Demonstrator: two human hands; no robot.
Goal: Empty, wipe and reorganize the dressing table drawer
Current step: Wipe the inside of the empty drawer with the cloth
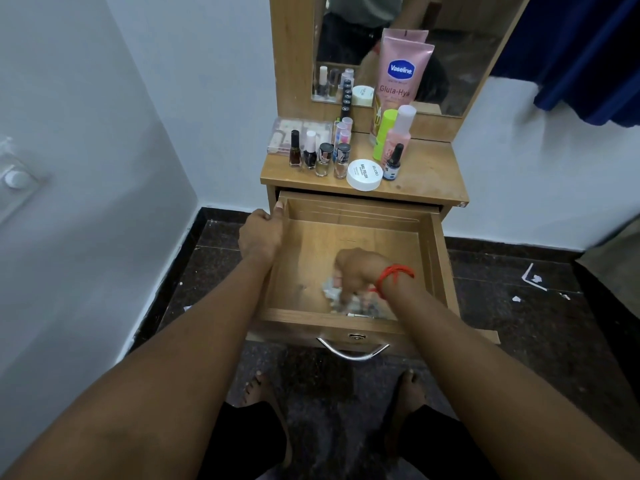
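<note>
White walls meet in a corner behind the small wooden dressing table [429, 174], and the floor [519, 306] under it is dark speckled stone with a few white scraps lying to the right. Blue cloth [588, 57] hangs at the upper right.

On the tabletop stand nail polish bottles [318, 154] in a row, a clear plastic case [287, 133] behind them, a white round tub [364, 174], a green bottle [385, 133], a pink spray bottle [400, 133] and a tall pink tube [398, 81] leaning against the mirror [460, 64].

Below, the drawer [440, 258] is pulled well out, its metal handle [353, 351] facing the person. Its wooden bottom shows bare but for a crumpled whitish cloth [332, 289] near the front wall. The right hand [360, 271], a red thread at its wrist, is down inside the drawer on that cloth, fingers bent over it and touching it; the hand is blurred, so I cannot tell whether they grip it or only press it. The left hand [261, 233] holds the drawer's left wall near the back corner, fingers curled over the rim.

Bare feet show on the floor below the drawer.
</note>
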